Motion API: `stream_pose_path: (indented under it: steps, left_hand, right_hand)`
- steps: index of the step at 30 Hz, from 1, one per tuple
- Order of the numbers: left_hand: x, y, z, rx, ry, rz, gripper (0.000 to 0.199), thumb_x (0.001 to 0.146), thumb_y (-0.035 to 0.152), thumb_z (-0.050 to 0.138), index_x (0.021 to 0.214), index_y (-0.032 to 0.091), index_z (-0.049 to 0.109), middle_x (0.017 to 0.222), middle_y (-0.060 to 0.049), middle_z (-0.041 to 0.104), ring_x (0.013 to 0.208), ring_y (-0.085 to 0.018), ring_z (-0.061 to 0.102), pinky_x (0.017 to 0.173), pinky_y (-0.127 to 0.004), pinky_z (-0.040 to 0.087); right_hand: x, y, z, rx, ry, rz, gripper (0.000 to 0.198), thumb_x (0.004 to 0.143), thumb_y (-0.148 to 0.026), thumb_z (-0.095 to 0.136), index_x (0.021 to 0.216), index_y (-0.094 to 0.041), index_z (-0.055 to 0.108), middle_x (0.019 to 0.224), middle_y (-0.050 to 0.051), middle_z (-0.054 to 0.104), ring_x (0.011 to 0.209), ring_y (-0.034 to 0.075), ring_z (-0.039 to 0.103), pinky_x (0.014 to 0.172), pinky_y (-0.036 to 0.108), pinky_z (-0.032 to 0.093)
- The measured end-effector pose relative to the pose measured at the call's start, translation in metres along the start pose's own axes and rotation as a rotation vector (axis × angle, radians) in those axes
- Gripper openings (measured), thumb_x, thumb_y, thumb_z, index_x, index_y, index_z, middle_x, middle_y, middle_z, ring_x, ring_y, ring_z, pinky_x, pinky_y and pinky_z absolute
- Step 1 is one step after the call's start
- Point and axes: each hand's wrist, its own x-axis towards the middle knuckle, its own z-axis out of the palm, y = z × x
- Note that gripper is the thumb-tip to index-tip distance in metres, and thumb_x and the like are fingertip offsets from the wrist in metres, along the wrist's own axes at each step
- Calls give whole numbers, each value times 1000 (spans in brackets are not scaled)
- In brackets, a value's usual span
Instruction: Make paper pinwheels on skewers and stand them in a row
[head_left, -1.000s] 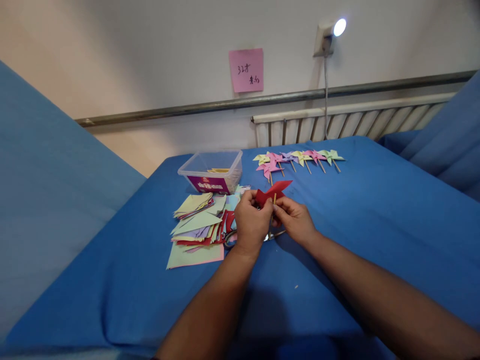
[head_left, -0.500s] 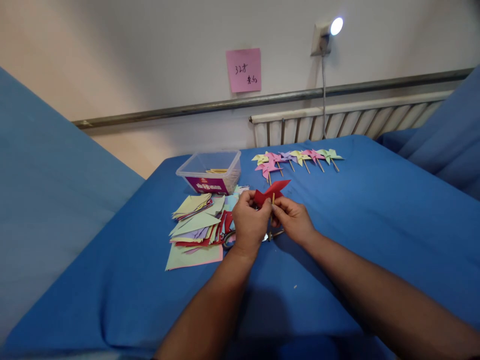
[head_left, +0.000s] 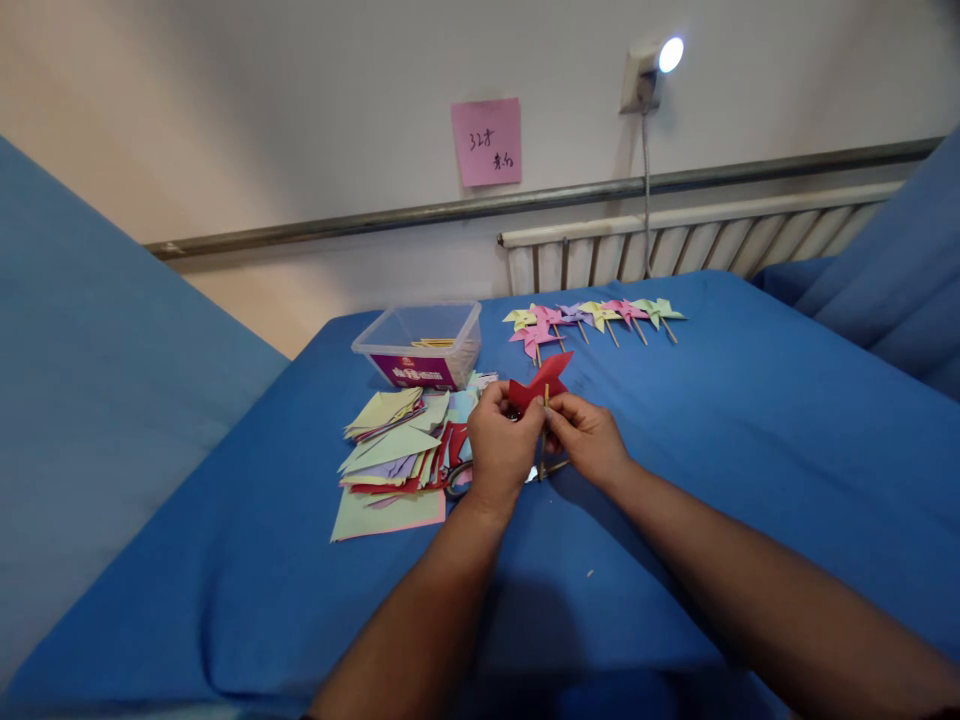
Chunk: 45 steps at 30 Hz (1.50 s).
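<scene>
With the clock centred on the red folded paper shape (head_left: 538, 386) and twelve toward the pale wall (head_left: 322, 110), the slim yellowish rod (head_left: 547, 392) stands before it at six o'clock, while the clear rectangular plastic tub (head_left: 416, 371) sits at ten on the blue cloth-covered table (head_left: 750, 430), thin yellow sticks (head_left: 435, 342) inside. The stacked multicoloured paper sheets (head_left: 391, 450) lie at eight, before the tub; at one lie the pastel paper pinwheels (head_left: 575, 314).

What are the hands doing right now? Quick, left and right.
Left hand: closed, holding the red paper pinwheel.
Right hand: closed, fingertips pinching the thin stick at the pinwheel.
</scene>
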Motion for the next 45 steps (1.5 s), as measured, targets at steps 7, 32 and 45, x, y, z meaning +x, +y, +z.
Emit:
stream_pose_path:
  steps: [7,32,45]
  left_hand:
    - [3,-5,2,-227,-103,-121,26,62,19,70,86,15,59,75,-1,65,68,-14,61,66,-24,46]
    - [6,2,0,-330,-186,-299,32,53,21,79,78,14,60,72,-1,68,64,-13,62,66,-25,47]
    - [4,-5,4,-372,-279,-412,31,54,21,79,76,15,59,67,0,67,59,-12,62,62,-24,48]
  right_hand:
    - [0,0,-2,-103,39,-2,27,83,-44,55,73,-19,60,52,-4,56,45,11,53,46,22,40]
    - [11,-17,-23,175,138,6,32,68,-45,71,86,-19,63,83,2,66,75,15,59,73,28,47]
    - [13,-6,-19,140,126,45,32,67,-46,71,63,-18,54,59,-3,54,56,10,46,56,24,38]
